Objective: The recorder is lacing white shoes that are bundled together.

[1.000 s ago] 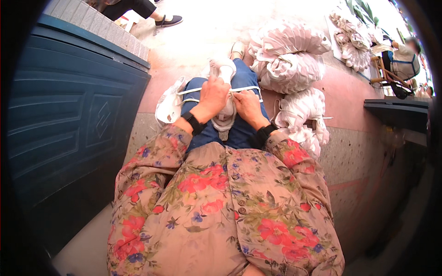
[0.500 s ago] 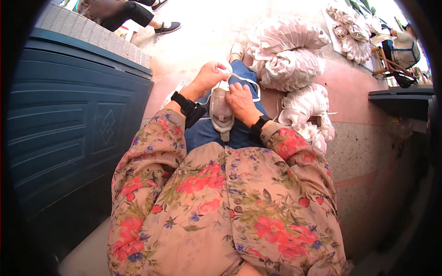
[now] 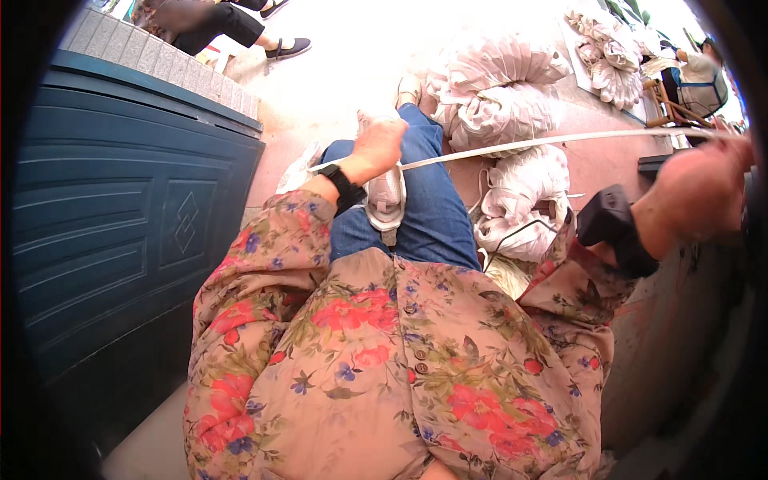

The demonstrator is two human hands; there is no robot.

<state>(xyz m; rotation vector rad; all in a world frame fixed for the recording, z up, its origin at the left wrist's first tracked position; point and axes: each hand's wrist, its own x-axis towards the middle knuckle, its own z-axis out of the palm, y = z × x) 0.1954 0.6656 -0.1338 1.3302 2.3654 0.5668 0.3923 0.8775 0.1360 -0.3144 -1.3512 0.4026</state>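
Observation:
Between my knees lies what looks like a white shoe upper (image 3: pixel 386 198), its rounded end toward my body. My left hand (image 3: pixel 379 147) is closed over its far part, fingers bent and partly hidden. From beside this hand a long white lace (image 3: pixel 544 144) runs taut to the far right, over the bundles. My right hand (image 3: pixel 694 192), smeared by motion, is out at the right edge of the view, raised, with the lace's far end in its closed fingers.
On the floor at the right lie bundled white uppers (image 3: pixel 500 88) and a smaller bundle (image 3: pixel 528 188). A dark blue panelled door (image 3: pixel 136 200) stands at my left. Another person's shoe (image 3: pixel 288 48) shows at upper left. Farther right are more bundles (image 3: pixel 604 60) and a seated person (image 3: pixel 704 84).
My right hand has swung from the upper far out to the right, drawing the lace out straight. My left hand has closed over the upper and come down a little.

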